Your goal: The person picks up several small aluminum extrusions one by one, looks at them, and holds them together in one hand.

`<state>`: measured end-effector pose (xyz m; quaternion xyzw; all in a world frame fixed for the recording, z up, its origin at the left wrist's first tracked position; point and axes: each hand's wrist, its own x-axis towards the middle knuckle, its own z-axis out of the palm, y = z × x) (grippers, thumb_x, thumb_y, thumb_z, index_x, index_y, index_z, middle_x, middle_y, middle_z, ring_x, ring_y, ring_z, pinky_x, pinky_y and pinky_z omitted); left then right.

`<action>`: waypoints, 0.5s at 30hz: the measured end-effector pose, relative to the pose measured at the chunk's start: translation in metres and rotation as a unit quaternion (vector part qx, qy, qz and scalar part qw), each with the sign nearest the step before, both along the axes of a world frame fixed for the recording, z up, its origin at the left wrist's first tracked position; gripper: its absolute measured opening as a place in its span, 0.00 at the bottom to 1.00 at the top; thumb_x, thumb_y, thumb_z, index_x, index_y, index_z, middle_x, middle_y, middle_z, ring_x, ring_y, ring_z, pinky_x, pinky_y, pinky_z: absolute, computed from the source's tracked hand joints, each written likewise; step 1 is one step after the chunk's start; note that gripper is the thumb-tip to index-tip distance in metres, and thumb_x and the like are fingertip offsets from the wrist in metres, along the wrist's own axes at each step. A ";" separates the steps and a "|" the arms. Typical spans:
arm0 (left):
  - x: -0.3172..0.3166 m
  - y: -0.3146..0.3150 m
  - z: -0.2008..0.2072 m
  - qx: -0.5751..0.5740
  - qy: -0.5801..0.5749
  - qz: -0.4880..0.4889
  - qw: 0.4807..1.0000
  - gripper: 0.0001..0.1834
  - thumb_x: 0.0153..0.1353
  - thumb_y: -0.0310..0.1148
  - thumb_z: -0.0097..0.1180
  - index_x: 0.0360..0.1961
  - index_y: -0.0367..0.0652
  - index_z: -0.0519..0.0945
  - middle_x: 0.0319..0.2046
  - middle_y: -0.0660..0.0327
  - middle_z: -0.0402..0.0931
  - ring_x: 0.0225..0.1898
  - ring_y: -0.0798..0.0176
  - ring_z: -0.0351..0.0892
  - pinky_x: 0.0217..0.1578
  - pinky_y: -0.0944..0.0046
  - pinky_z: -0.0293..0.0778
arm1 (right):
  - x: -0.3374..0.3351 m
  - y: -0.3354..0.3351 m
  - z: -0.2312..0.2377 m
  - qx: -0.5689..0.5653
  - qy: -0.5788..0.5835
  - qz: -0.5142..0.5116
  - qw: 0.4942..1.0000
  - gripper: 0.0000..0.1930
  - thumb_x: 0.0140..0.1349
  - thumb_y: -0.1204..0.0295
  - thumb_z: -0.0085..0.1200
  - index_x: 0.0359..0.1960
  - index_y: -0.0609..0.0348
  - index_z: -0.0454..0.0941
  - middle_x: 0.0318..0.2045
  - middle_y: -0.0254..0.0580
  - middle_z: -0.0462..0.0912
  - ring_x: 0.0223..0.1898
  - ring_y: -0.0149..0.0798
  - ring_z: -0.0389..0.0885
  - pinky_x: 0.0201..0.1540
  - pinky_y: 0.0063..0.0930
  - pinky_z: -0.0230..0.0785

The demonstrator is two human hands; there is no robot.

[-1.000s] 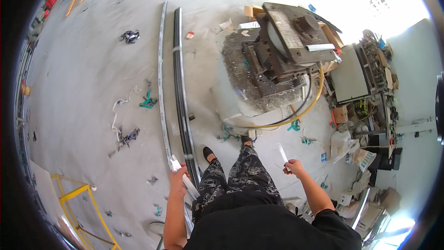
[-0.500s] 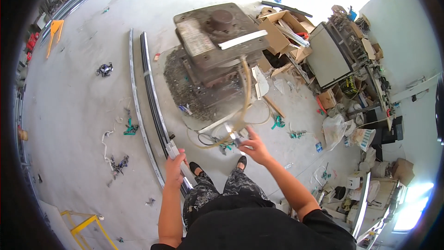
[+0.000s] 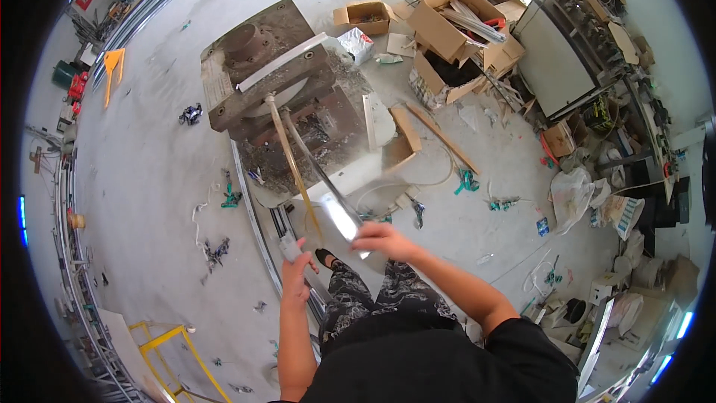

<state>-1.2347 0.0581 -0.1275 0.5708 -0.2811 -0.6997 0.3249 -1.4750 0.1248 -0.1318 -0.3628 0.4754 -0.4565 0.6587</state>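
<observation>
Strip in right hand, pinched near its lower end. Points up and left from the grip, long axis on a steep slant. Looks flat and narrow, bright silver-white with glare, edges blurred. Below left, in left hand, pale piece, short and straight, tipped up and slightly left. Hands apart, right clamped on strip, left around pale piece.

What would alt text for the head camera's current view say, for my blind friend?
A person's right hand holds a blurred, shiny strip near a grimy machine with a yellowish hose; the left hand holds a pale strip. Cardboard boxes and green scraps lie on the workshop floor.
</observation>
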 end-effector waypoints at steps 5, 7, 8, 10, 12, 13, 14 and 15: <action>-0.058 0.028 -0.018 0.048 0.010 -0.192 0.980 0.25 0.50 0.28 0.57 0.49 0.34 0.66 0.20 0.63 0.69 0.19 0.69 0.68 0.21 0.68 0.68 | -0.128 0.010 0.082 -0.014 0.050 -0.120 0.991 0.06 0.56 0.73 0.51 0.32 0.59 0.79 0.24 0.34 0.72 0.31 0.31 0.70 0.36 0.26 0.64; -0.092 0.031 -0.021 0.047 0.026 -0.204 0.978 0.19 0.50 0.29 0.59 0.41 0.36 0.67 0.20 0.64 0.70 0.19 0.69 0.70 0.22 0.69 0.67 | -0.169 -0.019 0.093 -0.269 0.327 -0.010 0.906 0.05 0.54 0.74 0.51 0.29 0.62 0.78 0.24 0.40 0.72 0.32 0.38 0.71 0.36 0.30 0.64; -0.107 0.027 -0.017 0.004 0.040 -0.213 0.976 0.15 0.50 0.29 0.59 0.35 0.39 0.66 0.20 0.63 0.70 0.19 0.69 0.70 0.22 0.69 0.67 | -0.177 -0.028 0.102 -0.269 0.329 -0.014 0.905 0.05 0.54 0.74 0.51 0.29 0.62 0.78 0.24 0.40 0.72 0.32 0.38 0.71 0.36 0.30 0.64; -0.126 0.019 -0.005 -0.024 0.020 -0.186 0.982 0.18 0.51 0.29 0.59 0.41 0.37 0.68 0.21 0.65 0.69 0.20 0.71 0.69 0.22 0.70 0.67 | -0.184 -0.041 0.124 -0.310 0.369 -0.042 0.875 0.06 0.51 0.73 0.53 0.28 0.63 0.77 0.25 0.43 0.71 0.32 0.44 0.71 0.35 0.32 0.64; -0.131 0.012 0.013 -0.076 -0.022 -0.168 0.983 0.18 0.51 0.29 0.58 0.43 0.37 0.69 0.21 0.67 0.69 0.21 0.73 0.68 0.23 0.71 0.66 | -0.198 -0.049 0.126 -0.318 0.428 -0.037 0.845 0.07 0.51 0.72 0.53 0.29 0.62 0.77 0.25 0.42 0.72 0.32 0.44 0.71 0.35 0.33 0.64; -0.127 0.006 0.020 -0.098 -0.057 -0.170 0.979 0.19 0.52 0.29 0.57 0.44 0.37 0.69 0.21 0.67 0.68 0.21 0.73 0.68 0.23 0.72 0.66 | -0.203 -0.052 0.126 -0.324 0.485 -0.031 0.812 0.07 0.51 0.71 0.53 0.29 0.61 0.78 0.26 0.42 0.72 0.33 0.45 0.71 0.35 0.33 0.65; -0.116 0.003 0.017 -0.137 -0.099 -0.161 0.972 0.15 0.52 0.29 0.56 0.41 0.38 0.70 0.21 0.68 0.68 0.21 0.74 0.67 0.22 0.72 0.65 | -0.207 -0.055 0.117 -0.300 0.498 -0.016 0.814 0.07 0.50 0.71 0.54 0.30 0.59 0.78 0.27 0.42 0.72 0.34 0.46 0.71 0.36 0.35 0.65; -0.110 0.000 0.019 -0.167 -0.136 -0.133 0.967 0.14 0.51 0.28 0.57 0.39 0.38 0.70 0.21 0.67 0.68 0.20 0.74 0.67 0.21 0.71 0.65 | -0.207 -0.058 0.107 -0.301 0.497 -0.015 0.814 0.07 0.50 0.71 0.54 0.30 0.59 0.78 0.27 0.42 0.72 0.34 0.46 0.71 0.36 0.35 0.65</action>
